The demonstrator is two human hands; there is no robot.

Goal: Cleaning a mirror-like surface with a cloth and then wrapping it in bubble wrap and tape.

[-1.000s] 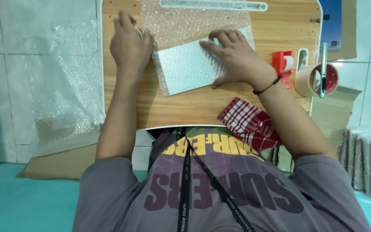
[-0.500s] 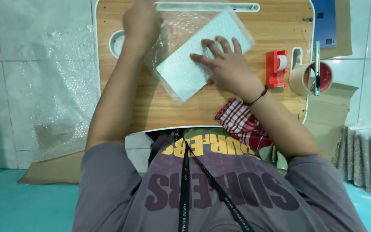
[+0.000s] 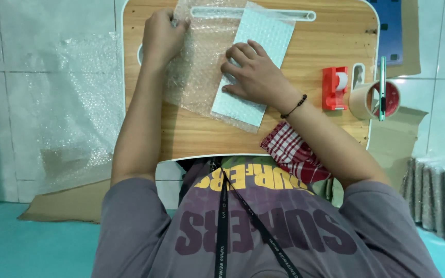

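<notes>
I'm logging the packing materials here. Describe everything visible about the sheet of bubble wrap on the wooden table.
The bubble wrap sheet is clear, dimpled plastic, lying crumpled on the wooden table. It runs under a flat white rectangular panel that lies tilted on it. The left hand grips its upper left edge and lifts it slightly; the right hand presses flat on the panel.

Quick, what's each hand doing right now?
Left hand: closed, gripping the bubble wrap.
Right hand: open, pressing flat on the white panel.
</notes>
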